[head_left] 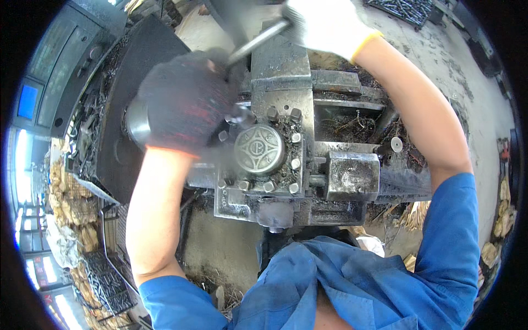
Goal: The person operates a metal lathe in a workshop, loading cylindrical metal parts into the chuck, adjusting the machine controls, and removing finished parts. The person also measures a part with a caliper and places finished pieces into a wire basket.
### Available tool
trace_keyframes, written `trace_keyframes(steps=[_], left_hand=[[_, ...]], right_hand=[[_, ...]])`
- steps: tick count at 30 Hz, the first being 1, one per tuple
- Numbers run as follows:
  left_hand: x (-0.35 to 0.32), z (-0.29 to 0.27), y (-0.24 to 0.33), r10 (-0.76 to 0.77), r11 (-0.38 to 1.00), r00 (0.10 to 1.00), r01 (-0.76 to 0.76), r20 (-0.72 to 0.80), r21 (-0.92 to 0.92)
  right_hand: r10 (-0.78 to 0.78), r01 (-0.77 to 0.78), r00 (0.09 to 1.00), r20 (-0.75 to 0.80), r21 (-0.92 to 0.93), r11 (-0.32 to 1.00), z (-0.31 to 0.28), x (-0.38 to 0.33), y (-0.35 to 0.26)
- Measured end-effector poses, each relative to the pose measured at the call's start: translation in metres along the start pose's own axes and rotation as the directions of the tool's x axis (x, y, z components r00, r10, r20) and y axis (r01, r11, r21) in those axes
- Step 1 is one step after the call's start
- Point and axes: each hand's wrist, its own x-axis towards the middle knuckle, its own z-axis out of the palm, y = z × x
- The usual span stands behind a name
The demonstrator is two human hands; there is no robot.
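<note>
Overhead, the person is leaning over a greasy metal machine (286, 159), both arms reaching up across it.

- Left hand (184, 102), in a dark glove with red flecks, is blurring with motion; it is sitting at the lower end of a steel rod (257, 41), just beside the machine's left face. Whether that grip is closing round the rod or only pressing near it cannot be told through the blur.
- Right hand (324, 25), in a white glove with a yellow cuff, is wrapping its fingers shut around the rod's upper end, near the top edge of the view.
- Rod: its long axis is running on a diagonal, lower end pointing toward the person's left and down to the dark glove, upper end pointing up and right into the white glove. It is crossing above the grey block at the machine's top.
- Handling, as a judgement: a plain steel bar, stiff and fairly heavy, probably slick with oil. Taking hold near the two ends, as the hands are placed, is giving the best leverage; gloves are helping against slip.
- Round embossed cap (259, 149) is sitting in the machine's middle, ringed by bolt heads (296, 163). A square steel block (352, 175) is lying just to the right.
- Metal shavings are lying in the recesses. Blue work shirt (352, 286) is showing at the bottom.
</note>
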Motion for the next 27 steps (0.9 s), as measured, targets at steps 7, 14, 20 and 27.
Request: trace_keyframes(steps=[7,14,20,27], left_hand=[[0.0,0.043,-0.007,0.29,0.922,0.905,-0.352,-0.311,-0.164],[0.018,0.08,0.0,0.355,0.767,0.826,-0.525,-0.437,-0.369],[-0.022,0.072,-0.029,0.208,0.752,0.683,-0.57,-0.7,-0.332],[-0.391,0.184,-0.082,0.049,0.039,0.935,-0.353,-0.351,-0.935]], right_hand=[[0.231,-0.214,0.972,0.033,-0.268,0.94,-0.033,-0.085,-0.033],[0.629,-0.581,0.772,0.094,-0.298,0.757,-0.054,-0.133,-0.116],[0.775,-0.736,0.631,-0.026,-0.335,0.588,-0.048,-0.118,-0.132],[0.723,-0.697,0.68,-0.119,-0.411,0.588,-0.032,-0.147,-0.106]])
